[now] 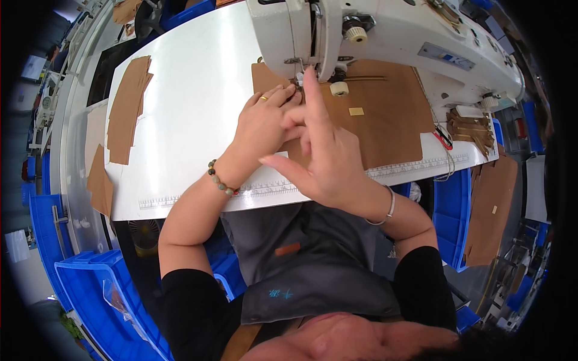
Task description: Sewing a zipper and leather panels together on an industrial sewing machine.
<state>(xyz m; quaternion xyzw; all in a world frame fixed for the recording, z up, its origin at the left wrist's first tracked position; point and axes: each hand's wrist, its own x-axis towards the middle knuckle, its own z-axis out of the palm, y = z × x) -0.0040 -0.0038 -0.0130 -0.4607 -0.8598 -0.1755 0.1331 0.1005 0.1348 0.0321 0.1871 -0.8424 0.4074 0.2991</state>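
A brown leather-like panel (391, 120) lies under the head of a white sewing machine (391, 36). My left hand (265, 117) rests on the panel's left part, palm down, its fingertips close beside the needle and presser foot (301, 78). Over the panel, just to the right, is my right hand (331, 147). Its index finger points up toward the needle area and its thumb stands out to the left, while the other fingers curl by my left fingers. No object shows in its grasp. My hands partly cover the panel's left side.
Stacked brown pieces (128, 108) lie on the white tabletop (186, 108) at left. A ruler strip (289, 183) runs along the front edge. Red-handled snips (444, 138) and brown strips (471, 132) lie at right. Blue bins (108, 295) stand beside the table.
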